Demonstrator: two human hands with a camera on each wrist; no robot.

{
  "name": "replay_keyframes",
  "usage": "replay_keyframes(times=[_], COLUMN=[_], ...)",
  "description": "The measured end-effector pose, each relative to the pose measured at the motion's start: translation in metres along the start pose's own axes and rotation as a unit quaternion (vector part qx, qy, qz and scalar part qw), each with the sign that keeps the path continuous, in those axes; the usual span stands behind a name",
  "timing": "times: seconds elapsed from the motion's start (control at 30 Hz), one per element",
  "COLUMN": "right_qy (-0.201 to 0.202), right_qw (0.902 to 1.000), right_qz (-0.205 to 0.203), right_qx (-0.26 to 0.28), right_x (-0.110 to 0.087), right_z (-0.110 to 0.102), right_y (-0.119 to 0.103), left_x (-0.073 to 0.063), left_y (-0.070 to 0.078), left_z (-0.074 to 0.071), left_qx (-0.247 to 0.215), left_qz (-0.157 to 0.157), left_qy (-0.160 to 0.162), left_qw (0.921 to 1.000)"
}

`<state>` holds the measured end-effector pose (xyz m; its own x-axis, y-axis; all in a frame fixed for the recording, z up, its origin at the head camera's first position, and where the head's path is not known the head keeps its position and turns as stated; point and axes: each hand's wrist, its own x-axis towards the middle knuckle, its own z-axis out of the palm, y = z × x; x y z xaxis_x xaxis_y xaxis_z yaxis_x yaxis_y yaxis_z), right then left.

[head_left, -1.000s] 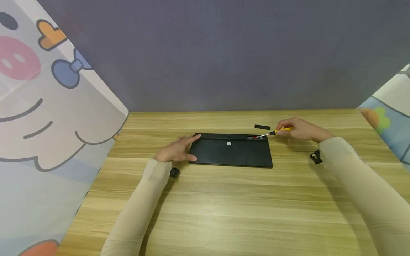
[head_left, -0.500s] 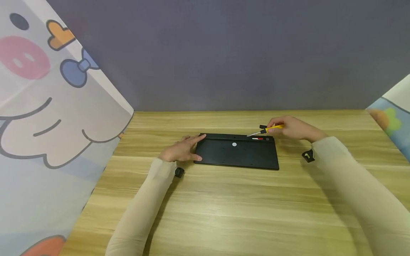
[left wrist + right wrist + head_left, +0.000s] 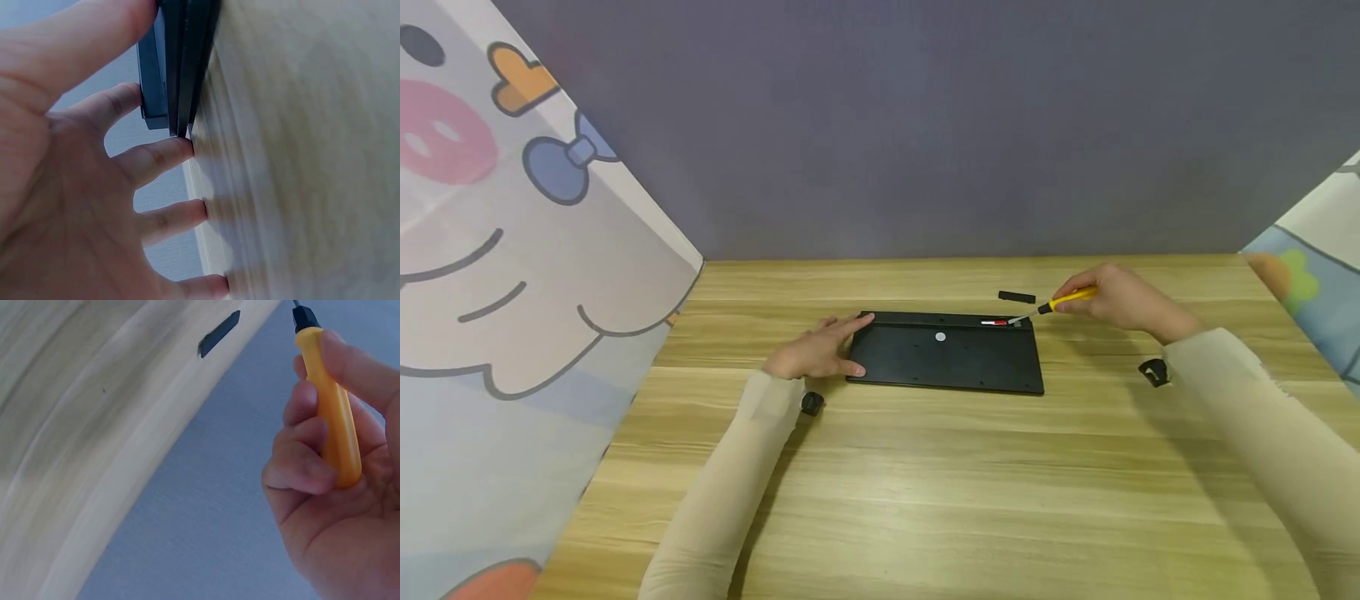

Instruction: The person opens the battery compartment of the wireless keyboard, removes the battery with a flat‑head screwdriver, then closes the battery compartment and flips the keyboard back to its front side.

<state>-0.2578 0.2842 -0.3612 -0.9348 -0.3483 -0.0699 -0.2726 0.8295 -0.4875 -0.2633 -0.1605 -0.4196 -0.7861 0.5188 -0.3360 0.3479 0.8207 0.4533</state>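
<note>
A black keyboard lies underside up on the table, a small round white sticker near its middle. In its upper strip, towards the right, a red and silver battery shows in a narrow slot. My left hand rests on the keyboard's left end, thumb and forefinger spread onto it; in the left wrist view the other fingers touch the wood. My right hand grips a screwdriver by its yellow handle. Its metal tip is at the right end of the battery; whether it touches cannot be made out.
Behind the keyboard's right end lies a small black battery cover. The wooden table ends at a grey panel at the back. A cartoon-printed sheet borders the left side.
The screwdriver tip first shifted left along the strip, off the battery, then came back right to the battery's right end. My left hand has stayed on the keyboard.
</note>
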Motion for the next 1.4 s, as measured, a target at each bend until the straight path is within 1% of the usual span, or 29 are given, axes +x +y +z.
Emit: replay_keyframes(times=[0.13, 0.27, 0.37, 0.47, 0.57, 0.67, 0.77, 0.83, 0.9, 1.0, 1.17, 1.4], right_qy=[0.016, 0.027, 0.029, 0.034, 0.047, 0.037, 0.026, 0.02, 0.021, 0.013, 0.023, 0.036], right_qw=[0.9998, 0.9991, 0.9986, 0.9982, 0.9975, 0.9974, 0.9976, 0.998, 0.9985, 0.9988, 0.9982, 0.9976], right_qz=[-0.004, -0.029, -0.043, -0.047, -0.046, -0.056, -0.056, -0.049, -0.034, -0.029, -0.043, -0.054], right_qx=[-0.005, -0.01, 0.003, 0.018, 0.026, 0.027, 0.032, 0.034, 0.038, 0.038, 0.035, 0.025], right_x=[0.0, 0.0, 0.0, 0.0, 0.002, 0.005, 0.007, 0.006, 0.005, 0.003, 0.002, 0.004], right_z=[0.006, 0.013, 0.017, 0.021, 0.022, 0.022, 0.02, 0.017, 0.015, 0.013, 0.014, 0.021], right_y=[0.001, 0.008, 0.015, 0.019, 0.018, 0.012, 0.006, 0.005, 0.006, 0.008, 0.007, 0.008], left_x=[0.0, -0.001, -0.001, -0.001, -0.001, 0.0, 0.002, 0.003, 0.002, 0.0, -0.003, -0.002], left_y=[0.001, 0.001, 0.0, -0.001, -0.002, 0.0, 0.002, 0.003, 0.004, 0.004, 0.004, 0.0], left_z=[0.001, 0.001, 0.001, -0.001, -0.001, 0.0, 0.002, 0.003, 0.003, 0.002, -0.001, 0.0], left_qx=[-0.003, 0.001, 0.005, 0.008, 0.011, 0.013, 0.007, 0.004, 0.001, -0.001, -0.009, -0.01], left_qz=[0.004, 0.0, -0.001, -0.001, -0.006, -0.008, -0.004, -0.001, -0.004, -0.005, -0.001, 0.004], left_qy=[0.001, 0.001, 0.001, 0.001, 0.0, -0.001, -0.003, -0.004, -0.005, -0.003, 0.0, -0.002], left_qw=[1.0, 1.0, 1.0, 1.0, 0.9999, 0.9999, 1.0, 1.0, 1.0, 1.0, 1.0, 0.9999])
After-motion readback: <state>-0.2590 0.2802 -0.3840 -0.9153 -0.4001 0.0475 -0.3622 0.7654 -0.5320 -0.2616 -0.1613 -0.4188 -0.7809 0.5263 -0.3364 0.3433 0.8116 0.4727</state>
